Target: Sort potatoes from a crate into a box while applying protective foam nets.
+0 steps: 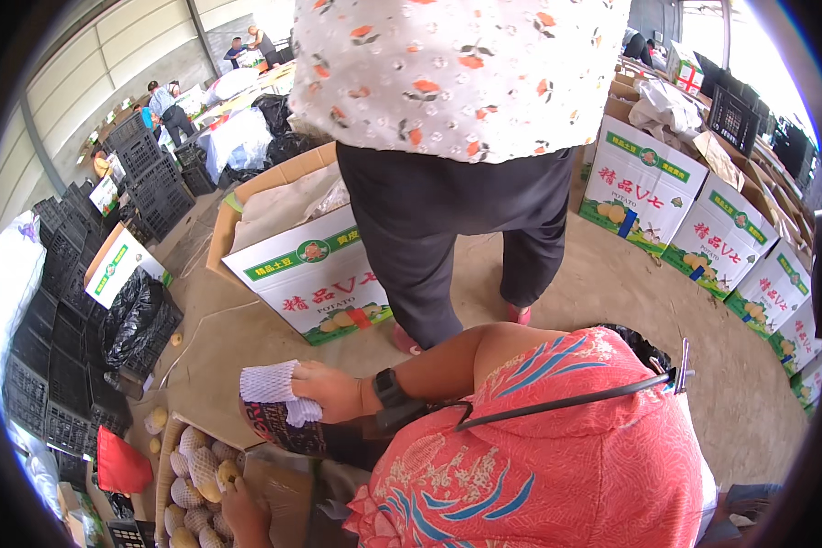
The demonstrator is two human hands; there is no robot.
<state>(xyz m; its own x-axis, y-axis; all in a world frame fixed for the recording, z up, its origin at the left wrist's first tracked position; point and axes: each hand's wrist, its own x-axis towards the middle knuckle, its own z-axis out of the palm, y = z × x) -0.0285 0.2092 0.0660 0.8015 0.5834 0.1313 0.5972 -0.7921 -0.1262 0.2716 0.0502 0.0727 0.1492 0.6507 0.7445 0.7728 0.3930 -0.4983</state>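
Note:
My right hand [329, 390], with a dark watch on the wrist, lies at my knee over dark printed trousers. Its fingers are on white foam net sleeves [268, 381], partly bunched below them. Lower down, my left hand [243, 510] has its fingers around a bare yellowish potato [228, 471]. That potato is above an open cardboard box [162, 472] holding several potatoes in foam nets [202, 467]. The box's lower part runs out of the picture. My red patterned sleeve and top fill the lower right, with a black cable across them.
A person in dark trousers [452, 198] stands close ahead, beside an open potato carton [301, 281]. More cartons [640, 185] line the right. Black crates [48, 363], a black plastic bag [140, 318] and a red bag [122, 460] are at left. Other people are farther back.

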